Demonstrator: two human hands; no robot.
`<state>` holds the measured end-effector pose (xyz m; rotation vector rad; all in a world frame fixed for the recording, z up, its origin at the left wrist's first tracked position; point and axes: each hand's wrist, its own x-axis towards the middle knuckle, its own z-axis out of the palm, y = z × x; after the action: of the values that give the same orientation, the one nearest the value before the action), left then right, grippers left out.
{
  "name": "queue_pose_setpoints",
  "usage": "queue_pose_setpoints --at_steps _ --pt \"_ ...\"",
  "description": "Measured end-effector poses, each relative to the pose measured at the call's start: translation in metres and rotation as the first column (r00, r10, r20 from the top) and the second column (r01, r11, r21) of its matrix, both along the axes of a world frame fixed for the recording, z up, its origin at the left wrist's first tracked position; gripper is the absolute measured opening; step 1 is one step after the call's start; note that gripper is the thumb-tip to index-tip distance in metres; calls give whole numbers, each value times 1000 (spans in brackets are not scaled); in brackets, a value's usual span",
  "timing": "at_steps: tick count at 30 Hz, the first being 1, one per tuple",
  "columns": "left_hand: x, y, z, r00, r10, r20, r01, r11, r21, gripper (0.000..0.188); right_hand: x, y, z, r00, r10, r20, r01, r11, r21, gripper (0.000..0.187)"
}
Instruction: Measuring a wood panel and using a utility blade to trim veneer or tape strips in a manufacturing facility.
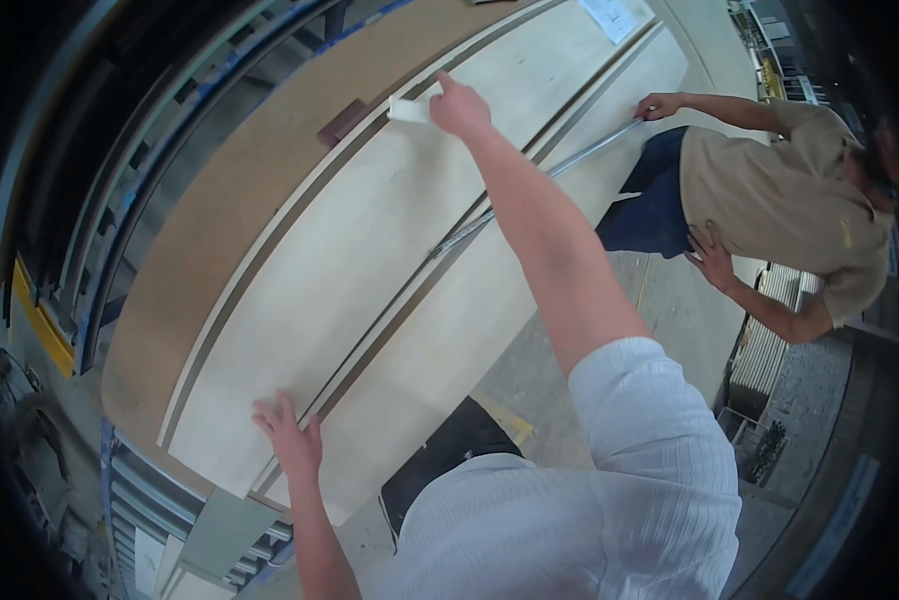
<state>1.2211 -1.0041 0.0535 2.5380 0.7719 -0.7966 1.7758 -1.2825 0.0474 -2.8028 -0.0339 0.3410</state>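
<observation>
Right hand [460,105] looks clamped on a white block [408,110] at the far edge of the pale panel [340,240]. From the head view, I judge a loose grip could drop it over that edge, or a swing of the metal bar [600,145] could knock the forearm. That arm reaches long; left hand [292,440], fingers apart, lies over the panel's near end, contact unclear.

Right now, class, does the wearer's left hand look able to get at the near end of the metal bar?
Probably yes: the left hand looks empty, and only flat panel seems to lie between it and the bar.
</observation>
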Motion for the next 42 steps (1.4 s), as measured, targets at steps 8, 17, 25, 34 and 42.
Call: queue_pose_setpoints --at_steps 8,17,25,34,42 --pt "8 -9 -4 998 -43 38 42 999 7 92 24 -14 -41 1000 11 4 -11 1000 4 60" --pt "-35 9 -3 977 22 213 -33 998 51 84 -26 20 -36 989 145 8 -144 982 125 35" --pt "-104 193 -43 679 471 564 -709 621 335 60 -268 -68 9 875 75 -478 95 942 321 36" --pt "-189 310 -89 114 980 165 -730 195 -655 71 -501 -13 18 743 -118 -659 412 856 312 47" --pt "-159 305 -61 83 993 -86 -705 -3 -709 95 -476 69 10 752 -80 -655 429 813 394 42"
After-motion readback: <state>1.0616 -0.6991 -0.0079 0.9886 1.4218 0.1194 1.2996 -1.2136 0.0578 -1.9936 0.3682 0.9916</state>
